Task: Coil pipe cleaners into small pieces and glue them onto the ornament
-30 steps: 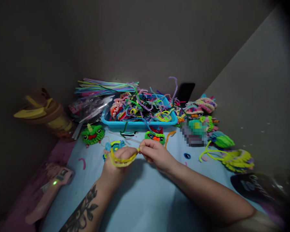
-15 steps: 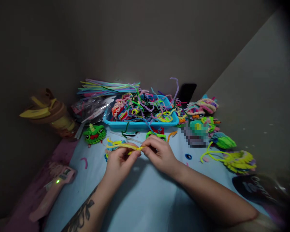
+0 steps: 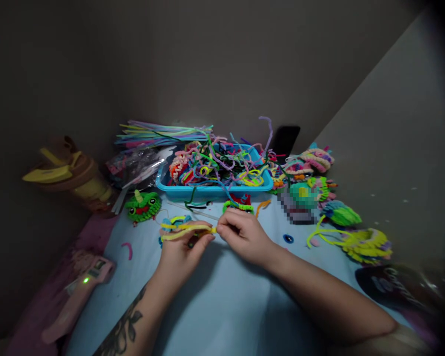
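Drooping a second ago, yellow fuzzy pipe-cleaner strands (image 3: 189, 229) now stretch leftward. Above the light-blue-covered counter's (image 3: 215, 311) middle, the left hand (image 3: 181, 254) and right hand (image 3: 243, 235) pinch them; light, soft, pliable, they're probably best held near the gathered end. Near the right edge, dark glossy packaging (image 3: 381, 286) reads "Co", remainder unclear.

Open lane: bare blue cloth (image 3: 207, 306), on near side of left hand (image 3: 183, 249) and right hand (image 3: 244, 237); closed off beyond by yellow stems (image 3: 181, 231) held between both. Left gap: up to pink device (image 3: 96, 274), with pink scrap (image 3: 128, 250) inside. Right gap: short of lime-yellow piece (image 3: 367, 247), around blue-black disc (image 3: 288, 239). Ahead: barred by blue tray (image 3: 215, 189) and upright purple stem (image 3: 271, 129) near right corner.
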Demonstrator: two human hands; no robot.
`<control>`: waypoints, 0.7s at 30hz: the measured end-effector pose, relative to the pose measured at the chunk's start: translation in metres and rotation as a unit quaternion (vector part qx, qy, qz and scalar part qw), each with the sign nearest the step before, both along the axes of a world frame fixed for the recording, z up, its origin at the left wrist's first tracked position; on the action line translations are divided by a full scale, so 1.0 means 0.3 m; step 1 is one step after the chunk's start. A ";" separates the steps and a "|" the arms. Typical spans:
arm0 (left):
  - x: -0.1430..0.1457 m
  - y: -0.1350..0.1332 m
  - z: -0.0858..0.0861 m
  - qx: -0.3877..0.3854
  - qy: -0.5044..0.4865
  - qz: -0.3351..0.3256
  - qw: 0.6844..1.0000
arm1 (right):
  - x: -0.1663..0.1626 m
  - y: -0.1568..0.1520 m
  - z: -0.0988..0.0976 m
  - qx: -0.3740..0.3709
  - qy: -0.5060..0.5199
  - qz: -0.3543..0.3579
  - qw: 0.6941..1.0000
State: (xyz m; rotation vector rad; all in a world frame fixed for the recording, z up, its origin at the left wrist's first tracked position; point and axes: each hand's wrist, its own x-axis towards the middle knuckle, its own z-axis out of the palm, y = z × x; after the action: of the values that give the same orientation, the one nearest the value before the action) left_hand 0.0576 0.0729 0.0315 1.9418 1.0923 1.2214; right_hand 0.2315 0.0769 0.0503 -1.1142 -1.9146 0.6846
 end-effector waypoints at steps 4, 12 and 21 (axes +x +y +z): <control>-0.007 0.005 -0.025 0.062 0.048 -0.010 0.997 | -0.001 0.007 0.008 -0.088 0.007 -0.006 0.996; -0.014 0.004 -0.042 0.140 0.103 -0.032 0.984 | 0.003 0.020 0.001 -0.266 0.086 0.010 0.960; -0.027 -0.013 -0.030 0.232 0.166 -0.039 0.958 | -0.010 0.021 0.007 -0.527 0.269 0.034 0.806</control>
State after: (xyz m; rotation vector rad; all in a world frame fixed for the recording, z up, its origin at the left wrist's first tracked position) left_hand 0.0496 0.0691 0.0224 2.5984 0.9288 1.2149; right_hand 0.2284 0.0831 0.0525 -1.2501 -1.0028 2.0025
